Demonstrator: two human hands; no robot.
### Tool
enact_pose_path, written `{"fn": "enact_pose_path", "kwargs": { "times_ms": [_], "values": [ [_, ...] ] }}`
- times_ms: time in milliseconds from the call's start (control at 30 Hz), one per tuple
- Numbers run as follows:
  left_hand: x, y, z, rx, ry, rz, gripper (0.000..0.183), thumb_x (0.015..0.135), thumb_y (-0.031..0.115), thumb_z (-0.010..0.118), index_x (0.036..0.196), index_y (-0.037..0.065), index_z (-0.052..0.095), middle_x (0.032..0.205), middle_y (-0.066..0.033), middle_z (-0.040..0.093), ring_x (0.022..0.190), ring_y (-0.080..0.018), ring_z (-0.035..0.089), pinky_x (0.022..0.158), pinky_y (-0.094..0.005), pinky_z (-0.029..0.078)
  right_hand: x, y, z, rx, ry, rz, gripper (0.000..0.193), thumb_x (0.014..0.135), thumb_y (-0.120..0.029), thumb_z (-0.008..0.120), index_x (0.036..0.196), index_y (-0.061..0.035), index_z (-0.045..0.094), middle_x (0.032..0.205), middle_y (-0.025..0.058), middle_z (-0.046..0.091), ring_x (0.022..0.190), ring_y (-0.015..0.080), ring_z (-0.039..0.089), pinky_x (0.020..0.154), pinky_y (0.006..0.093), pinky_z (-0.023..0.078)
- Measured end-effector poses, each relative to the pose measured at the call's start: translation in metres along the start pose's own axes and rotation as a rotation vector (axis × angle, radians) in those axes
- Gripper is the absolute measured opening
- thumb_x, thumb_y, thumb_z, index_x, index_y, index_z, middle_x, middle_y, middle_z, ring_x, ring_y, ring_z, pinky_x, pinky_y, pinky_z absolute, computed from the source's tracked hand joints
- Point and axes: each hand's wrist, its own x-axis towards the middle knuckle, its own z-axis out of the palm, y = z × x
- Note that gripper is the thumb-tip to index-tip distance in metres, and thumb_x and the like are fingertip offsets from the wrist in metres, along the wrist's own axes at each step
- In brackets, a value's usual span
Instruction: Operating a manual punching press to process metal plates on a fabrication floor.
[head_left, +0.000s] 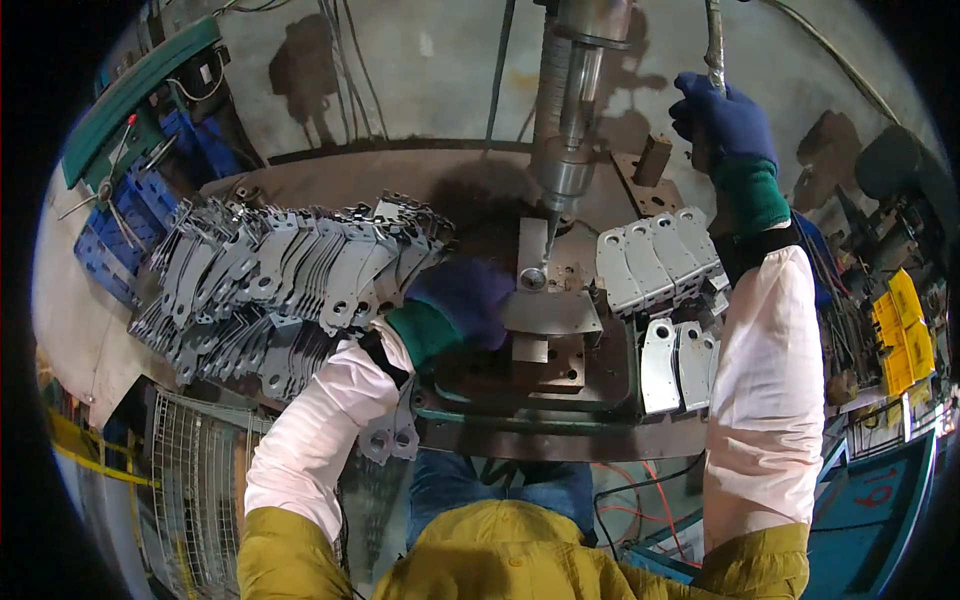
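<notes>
My right hand [728,122], in a blue glove with a green cuff, is closed round the upright lever handle [715,45] of a drill press. In the middle, the press's chuck [566,175] holds a drill bit [551,235] low over a grey metal bracket [553,312]. The bracket rests on a steel fixture block [565,368], and a round hole shows in its narrow upper part. My left hand [465,302], gloved alike, is at the bracket's left end. Its fingers are blurred and in shadow, so their grip cannot be made out.
Rows of stacked metal brackets [290,260] cover the table's left side. More brackets [655,260] stand right of the fixture. A wire cage [200,470] is at lower left. Yellow bins [903,330] and a blue metal container [868,500] are on the right.
</notes>
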Motion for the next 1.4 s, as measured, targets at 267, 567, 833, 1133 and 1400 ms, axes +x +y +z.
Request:
{"fn": "enact_pose_path", "kwargs": {
  "times_ms": [267, 567, 833, 1133, 1400],
  "values": [
    [-0.002, 0.011, 0.001, 0.120, 0.067, -0.168, 0.040, 0.063, 0.030, 0.073, 0.098, 0.012, 0.067, 0.096, -0.0149, 0.067, 0.094, -0.0371, 0.067, 0.081, -0.0494, 0.056, -0.001, 0.000, -0.001, 0.014, -0.046, -0.009, 0.040, 0.089, -0.036, 0.077, 0.101, 0.0007, 0.067, 0.080, 0.0060, 0.065, 0.071, 0.0156, 0.065, 0.070, 0.0298, 0.054],
    [0.003, 0.000, 0.009, 0.042, 0.243, -0.135, 0.034, 0.065, 0.030, 0.069, 0.095, 0.014, 0.067, 0.092, -0.0162, 0.068, 0.088, -0.0389, 0.067, 0.075, -0.0518, 0.055, 0.010, 0.010, -0.004, -0.026, -0.020, -0.043, 0.044, 0.091, -0.038, 0.073, 0.104, 0.0036, 0.067, 0.082, 0.0088, 0.068, 0.073, 0.0171, 0.067, 0.069, 0.0307, 0.055],
    [0.012, -0.014, 0.001, -0.033, 0.219, -0.169, 0.035, 0.062, 0.030, 0.072, 0.093, 0.013, 0.071, 0.099, -0.0168, 0.069, 0.096, -0.0397, 0.066, 0.082, -0.0508, 0.055, 0.004, 0.006, 0.001, 0.008, -0.011, -0.036, 0.045, 0.091, -0.038, 0.074, 0.105, 0.0037, 0.067, 0.083, 0.0097, 0.069, 0.074, 0.0169, 0.068, 0.070, 0.0305, 0.056],
    [0.010, -0.002, -0.009, -0.034, 0.176, -0.228, 0.033, 0.065, 0.028, 0.071, 0.095, 0.013, 0.070, 0.102, -0.0156, 0.069, 0.097, -0.0386, 0.066, 0.083, -0.0497, 0.055, 0.010, 0.013, -0.003, 0.051, -0.016, -0.035, 0.045, 0.091, -0.036, 0.074, 0.109, 0.0043, 0.067, 0.087, 0.0119, 0.071, 0.075, 0.0185, 0.069, 0.073, 0.0322, 0.056],
    [0.012, -0.002, -0.009, 0.029, 0.125, -0.234, 0.033, 0.068, 0.028, 0.071, 0.097, 0.013, 0.071, 0.105, -0.0163, 0.068, 0.099, -0.0379, 0.066, 0.086, -0.0485, 0.055, 0.024, 0.023, 0.012, 0.025, 0.110, -0.100, 0.040, 0.090, -0.033, 0.071, 0.106, 0.0035, 0.070, 0.087, 0.0114, 0.072, 0.074, 0.0179, 0.068, 0.071, 0.0319, 0.054]
  ]
}}
